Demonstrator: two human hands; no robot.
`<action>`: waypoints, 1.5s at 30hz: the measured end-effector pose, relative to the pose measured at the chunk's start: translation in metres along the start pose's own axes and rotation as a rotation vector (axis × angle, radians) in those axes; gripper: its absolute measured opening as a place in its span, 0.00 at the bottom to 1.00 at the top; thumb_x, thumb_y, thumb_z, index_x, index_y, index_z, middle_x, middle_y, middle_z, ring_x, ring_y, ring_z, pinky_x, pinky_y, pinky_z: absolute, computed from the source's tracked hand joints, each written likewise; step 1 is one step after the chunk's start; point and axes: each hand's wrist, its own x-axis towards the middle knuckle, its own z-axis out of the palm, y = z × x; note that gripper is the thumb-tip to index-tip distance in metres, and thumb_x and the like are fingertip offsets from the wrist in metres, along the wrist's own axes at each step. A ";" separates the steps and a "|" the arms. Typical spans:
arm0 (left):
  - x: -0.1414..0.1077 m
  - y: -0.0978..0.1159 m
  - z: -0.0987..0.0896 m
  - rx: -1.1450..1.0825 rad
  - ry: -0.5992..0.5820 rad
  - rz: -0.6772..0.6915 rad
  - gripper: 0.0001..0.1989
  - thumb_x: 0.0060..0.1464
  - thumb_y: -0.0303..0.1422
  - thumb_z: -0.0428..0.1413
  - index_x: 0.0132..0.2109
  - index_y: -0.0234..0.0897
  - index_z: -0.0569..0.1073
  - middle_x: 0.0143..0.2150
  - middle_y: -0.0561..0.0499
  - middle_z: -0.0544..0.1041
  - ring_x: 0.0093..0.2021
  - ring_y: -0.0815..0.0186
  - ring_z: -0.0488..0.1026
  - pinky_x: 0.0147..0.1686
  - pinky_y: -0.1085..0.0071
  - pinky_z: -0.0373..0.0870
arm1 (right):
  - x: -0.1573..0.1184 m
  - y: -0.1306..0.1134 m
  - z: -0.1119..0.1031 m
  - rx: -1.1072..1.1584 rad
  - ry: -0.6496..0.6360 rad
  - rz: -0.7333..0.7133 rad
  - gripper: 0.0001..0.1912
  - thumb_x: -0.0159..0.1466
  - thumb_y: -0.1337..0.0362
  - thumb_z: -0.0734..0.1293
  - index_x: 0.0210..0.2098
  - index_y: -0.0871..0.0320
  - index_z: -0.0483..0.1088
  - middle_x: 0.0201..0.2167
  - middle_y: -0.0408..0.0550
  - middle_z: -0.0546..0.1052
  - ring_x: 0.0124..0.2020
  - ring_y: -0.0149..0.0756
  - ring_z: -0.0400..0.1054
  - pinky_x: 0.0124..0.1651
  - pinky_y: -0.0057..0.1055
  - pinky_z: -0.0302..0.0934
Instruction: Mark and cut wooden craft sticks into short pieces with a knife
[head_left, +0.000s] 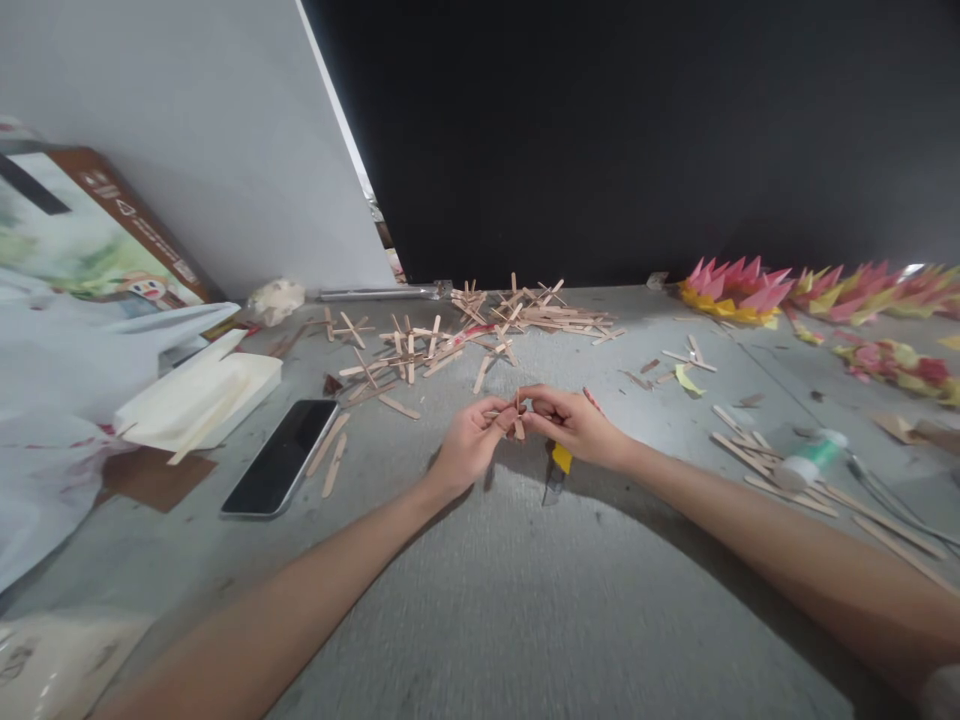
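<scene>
Though central, sticks (pixel 519 430) partly behind hands (pixel 469 440) (pixel 571 420)

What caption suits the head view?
Left hand and right hand pinch wooden sticks over a gray table, phone at left.

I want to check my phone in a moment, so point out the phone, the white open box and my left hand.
Phone (pixel 281 458): head view, middle of its dark screen.
Box (pixel 169 415): head view, its inner floor.
Left hand (pixel 466 447): head view, back of the hand.
</scene>
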 end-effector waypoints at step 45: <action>-0.002 0.004 -0.001 0.056 0.024 0.041 0.25 0.59 0.55 0.63 0.32 0.36 0.73 0.26 0.52 0.76 0.27 0.68 0.71 0.32 0.73 0.67 | 0.001 -0.012 0.013 -0.048 0.067 -0.032 0.17 0.76 0.52 0.61 0.53 0.59 0.69 0.23 0.35 0.59 0.23 0.30 0.50 0.27 0.28 0.46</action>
